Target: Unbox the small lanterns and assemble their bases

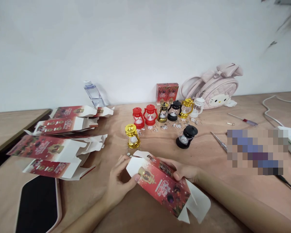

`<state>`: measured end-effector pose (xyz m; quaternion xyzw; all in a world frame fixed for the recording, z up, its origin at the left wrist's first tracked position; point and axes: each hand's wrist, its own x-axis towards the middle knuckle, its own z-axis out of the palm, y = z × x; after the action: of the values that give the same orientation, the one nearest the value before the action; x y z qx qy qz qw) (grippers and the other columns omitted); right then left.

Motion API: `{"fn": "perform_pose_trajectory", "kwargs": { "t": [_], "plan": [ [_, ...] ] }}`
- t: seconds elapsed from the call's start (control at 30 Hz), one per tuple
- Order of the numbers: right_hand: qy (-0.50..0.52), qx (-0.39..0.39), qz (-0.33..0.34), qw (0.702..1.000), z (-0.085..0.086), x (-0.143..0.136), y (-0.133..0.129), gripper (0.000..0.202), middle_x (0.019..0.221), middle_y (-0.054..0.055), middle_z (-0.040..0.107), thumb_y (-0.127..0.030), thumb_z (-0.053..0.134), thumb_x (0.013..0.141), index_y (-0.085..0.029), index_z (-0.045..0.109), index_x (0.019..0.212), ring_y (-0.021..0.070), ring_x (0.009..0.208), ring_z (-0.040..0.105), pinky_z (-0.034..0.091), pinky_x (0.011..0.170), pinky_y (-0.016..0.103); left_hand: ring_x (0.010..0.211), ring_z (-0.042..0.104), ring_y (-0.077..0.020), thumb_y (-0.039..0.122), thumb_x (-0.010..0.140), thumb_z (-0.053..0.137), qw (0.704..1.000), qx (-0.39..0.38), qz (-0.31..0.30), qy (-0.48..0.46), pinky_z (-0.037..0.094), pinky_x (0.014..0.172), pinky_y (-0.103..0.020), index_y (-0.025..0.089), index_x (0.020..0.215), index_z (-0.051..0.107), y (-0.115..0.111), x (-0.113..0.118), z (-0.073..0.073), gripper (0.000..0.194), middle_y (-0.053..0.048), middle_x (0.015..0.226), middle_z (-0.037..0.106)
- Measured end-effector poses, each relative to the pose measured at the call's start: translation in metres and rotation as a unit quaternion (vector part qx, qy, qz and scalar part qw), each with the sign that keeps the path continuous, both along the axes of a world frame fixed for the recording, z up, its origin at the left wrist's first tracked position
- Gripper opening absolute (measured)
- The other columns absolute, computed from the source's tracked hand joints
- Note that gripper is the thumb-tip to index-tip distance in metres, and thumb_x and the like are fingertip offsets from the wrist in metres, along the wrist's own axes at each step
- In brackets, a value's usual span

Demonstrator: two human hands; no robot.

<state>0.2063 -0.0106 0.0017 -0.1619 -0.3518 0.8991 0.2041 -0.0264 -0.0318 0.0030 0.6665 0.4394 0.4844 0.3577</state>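
A red printed cardboard box (163,184) is held between both hands, tilted, with white flaps standing open at both ends. My left hand (122,176) grips its upper left end, thumb on the printed face. Across the box's far side wraps my right hand (181,170), its thumb along the upper edge. Just beyond the box stand a gold mini lantern (131,136) and a black mini lantern (186,137). Behind them is a row of several lanterns, among them a red lantern (150,115) and a white lantern (198,107), with small metal and white parts in front.
Flat red cartons (54,147) lie stacked at left above a phone (38,204). By the wall are a clear bottle (93,92), two red boxes (167,94) and a pink backpack (218,87). A screwdriver (247,121), a blurred-out item and a cable lie right.
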Motion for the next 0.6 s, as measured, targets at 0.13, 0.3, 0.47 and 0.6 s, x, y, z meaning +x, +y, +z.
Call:
{"fn": "perform_pose_trajectory", "kwargs": {
  "t": [0.13,0.3,0.47,0.6],
  "plan": [
    [-0.032,0.006,0.035,0.999,0.001,0.002,0.004,0.090,0.117,0.008,0.061,-0.021,0.085,0.050,-0.020,0.045,0.131,0.0214,0.105,0.058,0.044,0.088,0.032,0.089,0.052,-0.0238,0.036,0.068,0.070,0.999,-0.033,-0.007,-0.031,0.042,0.079,-0.034,0.019,0.110,0.062,-0.001,0.000,-0.001,0.046,-0.009,0.099,0.060],
    [-0.039,0.018,0.042,0.998,0.005,0.001,0.004,0.087,0.113,0.007,0.063,-0.017,0.083,0.051,-0.020,0.046,0.129,0.0205,0.101,0.059,0.045,0.086,0.032,0.083,0.056,-0.0211,0.028,0.068,0.071,0.993,-0.043,-0.030,-0.108,0.045,0.071,-0.029,0.019,0.107,0.059,-0.005,0.003,-0.001,0.042,-0.006,0.090,0.059],
    [-0.060,0.013,0.037,0.997,0.014,0.000,0.001,0.075,0.105,0.005,0.064,-0.018,0.083,0.050,-0.018,0.053,0.119,0.0205,0.097,0.060,0.045,0.083,0.031,0.077,0.053,-0.0170,0.039,0.071,0.069,0.991,0.015,-0.077,-0.111,0.043,0.065,-0.024,0.022,0.101,0.055,-0.007,0.005,0.004,0.037,-0.004,0.087,0.056],
    [-0.076,-0.005,0.032,0.997,0.014,0.000,0.001,0.072,0.102,0.003,0.064,-0.013,0.082,0.048,-0.018,0.055,0.114,0.0208,0.095,0.061,0.045,0.083,0.033,0.076,0.048,-0.0166,0.051,0.071,0.066,0.990,0.047,-0.099,-0.086,0.041,0.067,-0.024,0.022,0.096,0.051,-0.006,0.004,0.003,0.041,-0.003,0.084,0.051]
  ]
}}
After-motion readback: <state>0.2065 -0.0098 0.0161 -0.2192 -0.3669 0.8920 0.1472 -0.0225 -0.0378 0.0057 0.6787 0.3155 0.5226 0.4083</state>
